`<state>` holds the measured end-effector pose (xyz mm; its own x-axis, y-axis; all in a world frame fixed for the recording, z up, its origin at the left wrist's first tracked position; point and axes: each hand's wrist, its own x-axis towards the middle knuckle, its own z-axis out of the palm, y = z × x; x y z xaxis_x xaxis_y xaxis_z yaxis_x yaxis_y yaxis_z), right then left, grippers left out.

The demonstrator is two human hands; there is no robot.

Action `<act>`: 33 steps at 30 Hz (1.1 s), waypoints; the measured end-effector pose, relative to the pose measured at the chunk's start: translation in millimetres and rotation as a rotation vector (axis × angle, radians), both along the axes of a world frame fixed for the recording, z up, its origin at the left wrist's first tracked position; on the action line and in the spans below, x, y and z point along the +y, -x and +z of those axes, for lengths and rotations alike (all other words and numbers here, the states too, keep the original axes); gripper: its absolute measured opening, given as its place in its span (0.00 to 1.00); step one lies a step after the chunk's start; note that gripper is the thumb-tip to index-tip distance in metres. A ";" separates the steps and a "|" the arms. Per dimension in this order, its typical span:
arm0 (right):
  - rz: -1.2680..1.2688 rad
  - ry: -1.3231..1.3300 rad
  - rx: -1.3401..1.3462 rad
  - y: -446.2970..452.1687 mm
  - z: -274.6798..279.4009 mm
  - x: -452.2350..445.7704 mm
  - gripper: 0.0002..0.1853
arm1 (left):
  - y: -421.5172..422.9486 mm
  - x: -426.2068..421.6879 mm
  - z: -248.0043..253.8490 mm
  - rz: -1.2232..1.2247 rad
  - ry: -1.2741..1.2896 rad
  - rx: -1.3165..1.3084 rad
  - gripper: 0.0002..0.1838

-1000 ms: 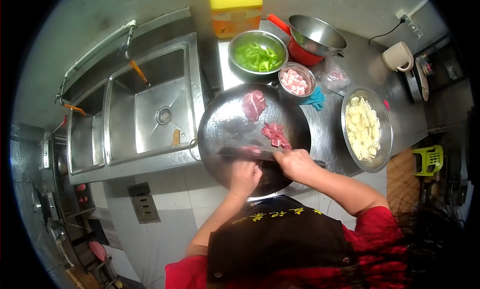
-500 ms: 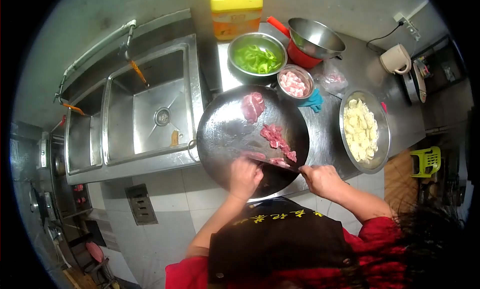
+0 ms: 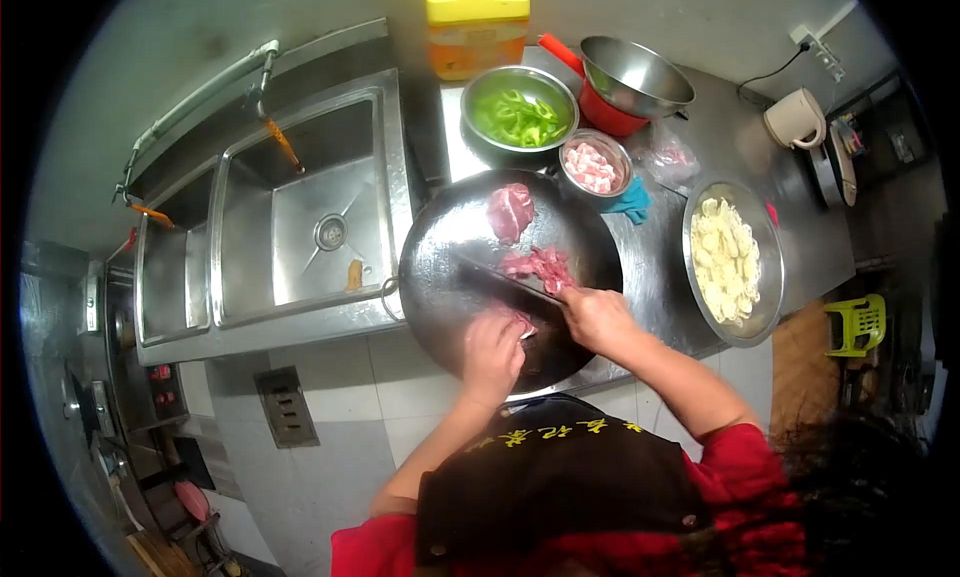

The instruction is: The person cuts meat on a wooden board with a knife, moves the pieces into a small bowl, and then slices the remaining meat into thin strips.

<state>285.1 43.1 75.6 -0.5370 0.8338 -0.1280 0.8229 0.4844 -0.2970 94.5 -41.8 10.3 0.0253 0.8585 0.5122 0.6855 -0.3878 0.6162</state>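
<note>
My right hand point(image 3: 598, 320) is closed on the handle of a knife point(image 3: 508, 281), whose dark blade points up and left over the round dark cutting surface point(image 3: 440, 227). Beside the blade lie cut strips of raw meat point(image 3: 543, 266). Lower on the round surface, my left hand point(image 3: 492, 359) presses curled fingers on a piece of raw meat point(image 3: 522, 323), partly covered by them. A larger chunk of meat point(image 3: 511, 213) rests near the far edge, apart from both hands.
A double sink point(image 3: 300, 317) adjoins on the left. Behind stand a bowl of green peppers point(image 3: 518, 119), a small bowl of pale meat pieces point(image 3: 592, 168) and a yellow-capped jug point(image 3: 477, 27). At right is a basin of pale yellow food point(image 3: 726, 262); a blue cloth point(image 3: 632, 201) lies near.
My right hand has moved up and left, swinging the knife away from my left hand toward the cut strips. Those strips are pushed together farther up. My left hand stays on the meat.
</note>
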 end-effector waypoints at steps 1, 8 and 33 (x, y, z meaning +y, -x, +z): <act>0.061 0.024 -0.009 -12.0 13.6 -2.3 0.08 | -1.2 -1.9 -2.2 0.025 0.011 -0.004 0.14; 0.241 0.020 -0.149 -41.1 27.6 -23.3 0.06 | 0.5 -10.2 -33.2 0.034 0.108 0.045 0.21; 0.144 0.020 0.090 45.6 -14.7 11.7 0.05 | 0.9 -11.2 -10.4 -0.085 0.054 -0.086 0.15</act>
<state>239.5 54.8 60.9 -0.6604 0.7455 -0.0899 0.7153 0.5882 -0.3773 93.5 -53.0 -0.1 0.0574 0.8813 0.4691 0.5955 -0.4073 0.6924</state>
